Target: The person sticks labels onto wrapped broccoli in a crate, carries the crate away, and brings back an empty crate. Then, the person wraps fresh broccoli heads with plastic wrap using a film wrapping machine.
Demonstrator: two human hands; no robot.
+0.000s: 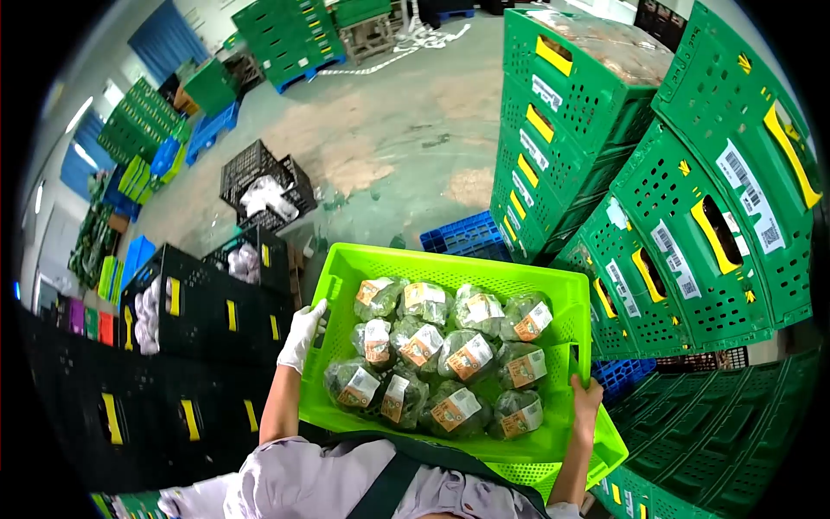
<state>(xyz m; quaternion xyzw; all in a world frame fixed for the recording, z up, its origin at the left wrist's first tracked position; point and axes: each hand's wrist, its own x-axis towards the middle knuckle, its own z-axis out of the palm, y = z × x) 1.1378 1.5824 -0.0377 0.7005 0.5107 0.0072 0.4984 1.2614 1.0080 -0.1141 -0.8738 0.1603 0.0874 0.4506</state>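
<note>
A lime-green plastic crate (458,261) is in front of my body, with several plastic-wrapped green vegetable heads (468,355) in rows inside it. Each pack bears an orange and white label. My left hand (303,338), in a white glove, grips the crate's left side. On the opposite side my bare right hand (586,403) has its fingers at the handle opening, closed on the crate wall. Part of a second lime-green crate (609,456) shows beneath the first at the lower right.
Tall stacks of dark-green crates (553,121) rise on the right, beside a blue pallet (467,235). Black crates (207,313) with yellow handles line the left. Farther off, a black basket (251,169) with white plastic sits on the floor (380,130). More green stacks (290,43) stand behind.
</note>
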